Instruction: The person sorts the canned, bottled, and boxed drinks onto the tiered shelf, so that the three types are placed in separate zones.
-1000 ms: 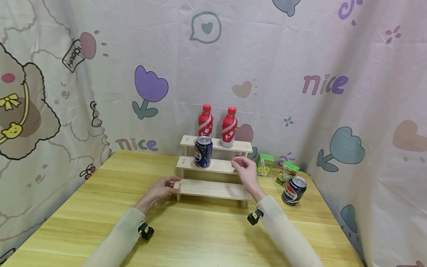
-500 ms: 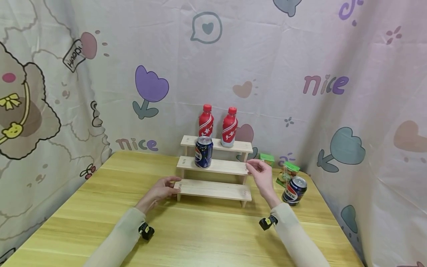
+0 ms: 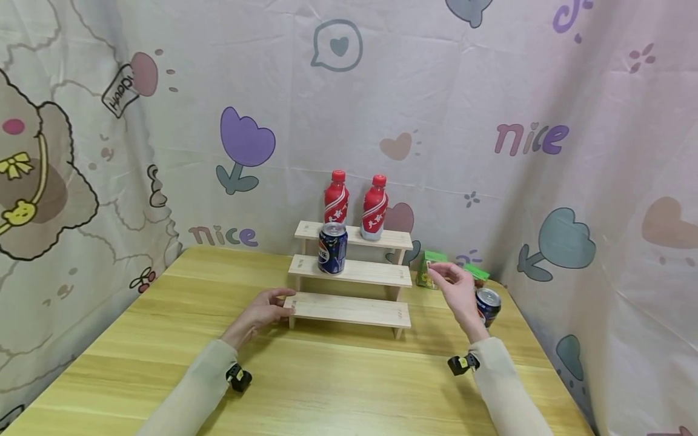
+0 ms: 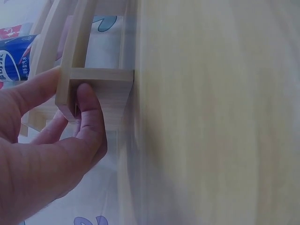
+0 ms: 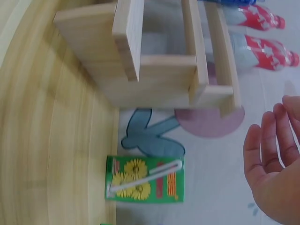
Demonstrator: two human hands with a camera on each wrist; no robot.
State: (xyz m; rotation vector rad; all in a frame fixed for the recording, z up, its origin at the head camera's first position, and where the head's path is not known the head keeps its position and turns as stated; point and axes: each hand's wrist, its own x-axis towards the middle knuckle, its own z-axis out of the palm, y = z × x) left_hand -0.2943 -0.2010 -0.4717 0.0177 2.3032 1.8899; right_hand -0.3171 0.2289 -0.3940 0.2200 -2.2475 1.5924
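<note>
A three-tier wooden display rack [image 3: 346, 309] stands on the table. My left hand [image 3: 264, 310] grips the left end of its lowest shelf; in the left wrist view the thumb [image 4: 89, 101] lies under the board and a finger rests on the top side. My right hand [image 3: 457, 292] hovers to the right of the rack with fingers loosely bent and nothing in them. Behind it stands a green drink carton [image 3: 425, 275] with a straw on its side, clearer in the right wrist view. A dark blue soda can [image 3: 332, 249] sits on the middle shelf, toward the left.
Two red-labelled bottles [image 3: 374, 209] stand on the top shelf. Partly hidden by my right hand and wrist are a second soda can [image 3: 489, 303] and another green-topped carton [image 3: 477, 274]. A patterned curtain [image 3: 436, 91] hangs close behind the table [image 3: 349, 387].
My right hand has moved right, from beside the middle shelf to in front of the cartons and can. The left hand and the rack have stayed put.
</note>
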